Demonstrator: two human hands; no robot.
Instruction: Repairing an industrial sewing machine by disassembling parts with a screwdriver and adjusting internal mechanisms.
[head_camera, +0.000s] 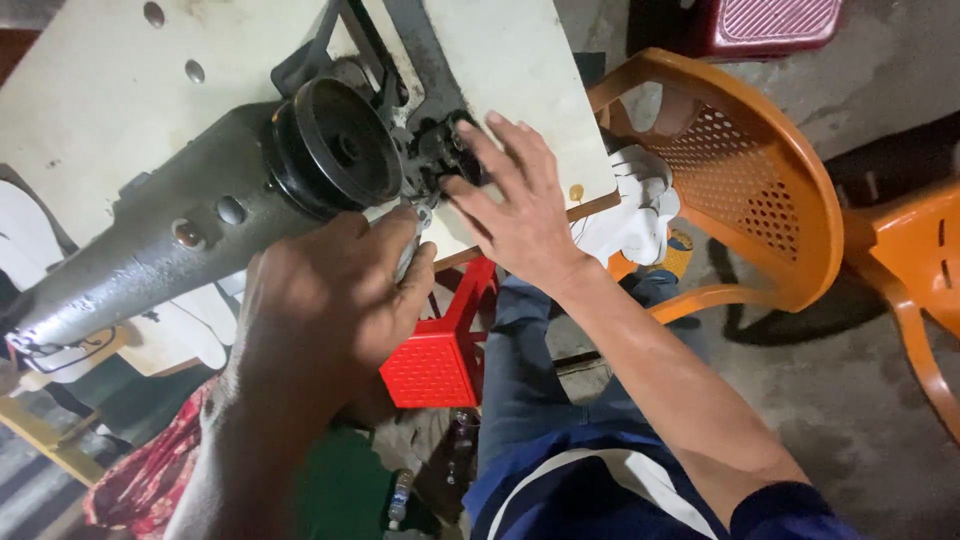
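Observation:
A grey metal sewing machine head (150, 255) lies tipped on a pale wooden table top (90, 95), its black handwheel (335, 150) facing me. My left hand (330, 290) is closed around a slim metal tool (412, 245) just below the handwheel. My right hand (515, 195) rests with fingers spread over the small black mechanism (445, 150) beside the wheel, fingertips touching it. What the fingertips pinch is hidden.
An orange plastic chair (760, 170) stands right of the table, with a white cloth (635, 215) on its seat. A second orange chair (915, 270) is at the far right. A red plastic stool (440, 350) sits under the table edge by my knees.

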